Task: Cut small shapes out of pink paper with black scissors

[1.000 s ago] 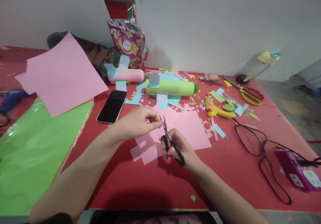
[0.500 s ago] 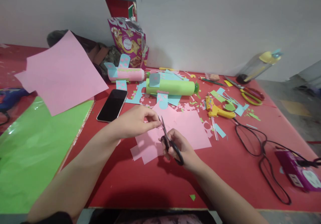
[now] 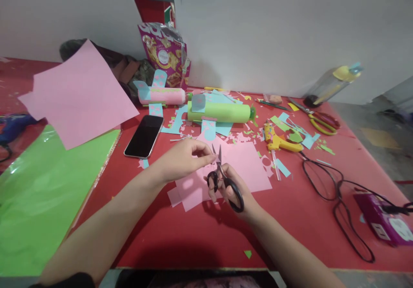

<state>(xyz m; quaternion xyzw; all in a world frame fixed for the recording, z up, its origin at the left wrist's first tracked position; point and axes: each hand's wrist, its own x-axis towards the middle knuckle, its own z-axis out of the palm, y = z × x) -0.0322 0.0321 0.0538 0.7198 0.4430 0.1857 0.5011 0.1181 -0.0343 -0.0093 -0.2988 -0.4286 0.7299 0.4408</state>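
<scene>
My right hand [image 3: 230, 185] grips black-handled scissors [image 3: 238, 195], whose blades are spread apart and point away from me. Close by, my left hand [image 3: 190, 157] pinches a tiny pink paper piece [image 3: 217, 157] at its fingertips, right by the blades. Below both hands lie pink paper sheets [image 3: 248, 165], some cut along their edges. Just beyond them rests a green paper-covered tube [image 3: 222, 112] with light blue wing-like flaps, and behind its left end lies a pink paper-covered bottle [image 3: 166, 95] with similar flaps.
A phone [image 3: 144, 136] lies left of my hands, near a green plastic-covered pack [image 3: 58, 193] and a large pink sheet [image 3: 84, 94]. To the right are a yellow glue gun [image 3: 279, 142], its black cable, a purple box [image 3: 383, 219], more scissors [image 3: 322, 122] and paper scraps.
The scissor blades have spread apart. Both hands have shifted slightly to the right, the left one also a little nearer to me.
</scene>
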